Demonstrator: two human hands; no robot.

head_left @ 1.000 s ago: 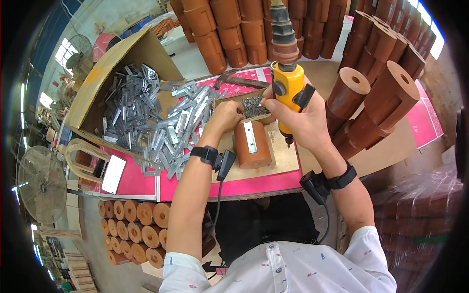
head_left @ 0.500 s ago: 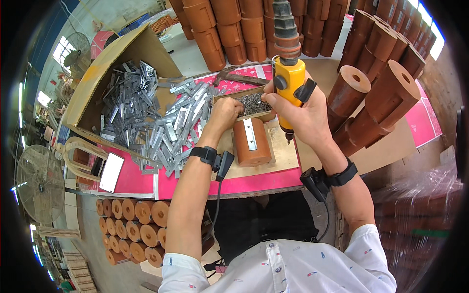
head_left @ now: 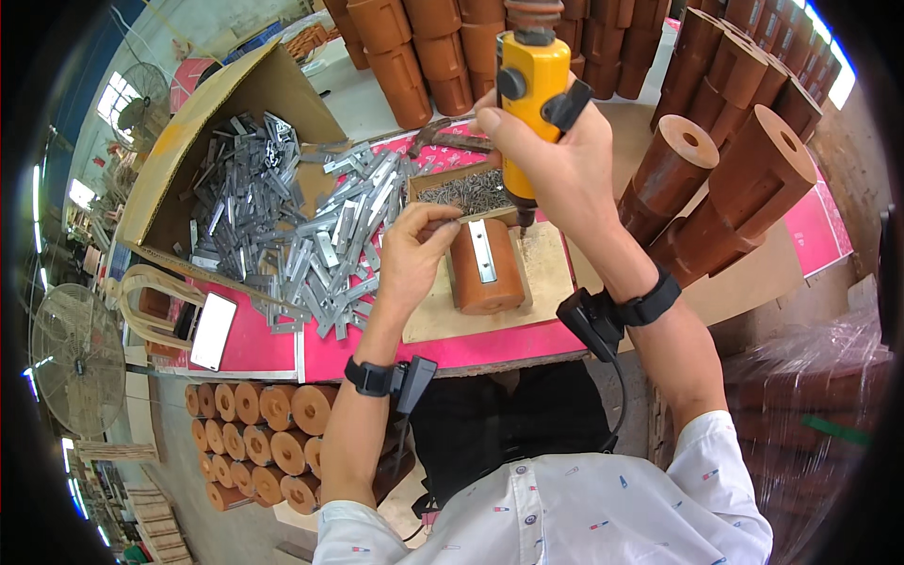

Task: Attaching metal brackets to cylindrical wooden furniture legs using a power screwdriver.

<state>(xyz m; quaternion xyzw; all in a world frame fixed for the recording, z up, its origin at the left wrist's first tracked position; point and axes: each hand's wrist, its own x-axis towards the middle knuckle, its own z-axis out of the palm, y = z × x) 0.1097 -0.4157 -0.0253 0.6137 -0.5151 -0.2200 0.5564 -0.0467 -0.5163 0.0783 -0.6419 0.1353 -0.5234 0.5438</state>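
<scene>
Place: a small factory or assembly workshop.
Stock: brown cylindrical blocks [head_left: 753, 160] stood stacked in rows beyond the surface [head_left: 527, 348], and more lay piled below it [head_left: 254, 414].
Parts: a heap of grey metal brackets [head_left: 282, 226] spilled from an open cardboard box [head_left: 207, 122]; a tray held small screws [head_left: 461, 188].
Tool: a yellow powered screwdriver [head_left: 529, 104] hung over one block [head_left: 482, 268].
Surroundings: an industrial floor fan [head_left: 75, 358] stood at the left, with daylight coming through high windows [head_left: 118, 89].

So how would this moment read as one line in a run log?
right hand: grips yellow power screwdriver, raised | left hand: fingertips pinched beside brown cylinder | metal plate: lies on cylinder
</scene>
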